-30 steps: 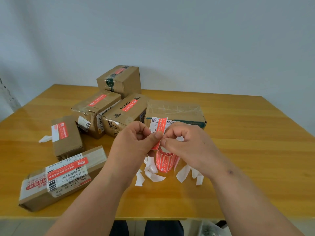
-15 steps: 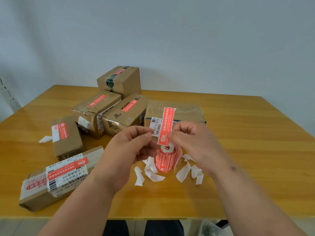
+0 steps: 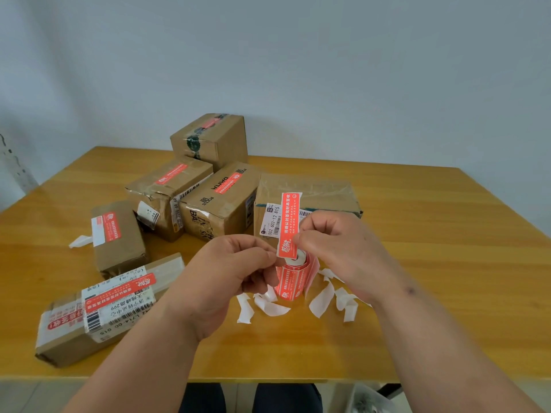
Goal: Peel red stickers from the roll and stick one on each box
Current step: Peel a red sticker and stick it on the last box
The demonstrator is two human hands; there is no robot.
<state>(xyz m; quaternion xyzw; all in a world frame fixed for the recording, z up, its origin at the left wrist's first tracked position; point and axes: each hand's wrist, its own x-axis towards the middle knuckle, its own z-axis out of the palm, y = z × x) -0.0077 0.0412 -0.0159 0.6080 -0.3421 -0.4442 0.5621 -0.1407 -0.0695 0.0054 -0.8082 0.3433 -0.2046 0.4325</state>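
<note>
My right hand [image 3: 343, 248] pinches a peeled red sticker [image 3: 288, 222] and holds it upright above the sticker roll [image 3: 293, 280], which stands on the table. The thumb and forefinger of my left hand [image 3: 232, 275] pinch at the sticker's lower left corner. Directly behind the sticker is a wide brown box [image 3: 310, 190] with no red sticker showing on it. The tall box [image 3: 208, 138], two middle boxes [image 3: 170, 186] [image 3: 222, 198], the small left box [image 3: 117, 234] and the long front-left box [image 3: 104, 305] each carry a red sticker.
Several white backing strips [image 3: 322, 299] lie around the roll, and one more strip [image 3: 80, 241] lies by the small left box. The wooden table [image 3: 447, 263] stands against a pale wall. A bin [image 3: 366, 397] shows below the table's front edge.
The sticker came free and now stands upright in my right hand. My left hand drew back from it, then closed in on its lower corner.
</note>
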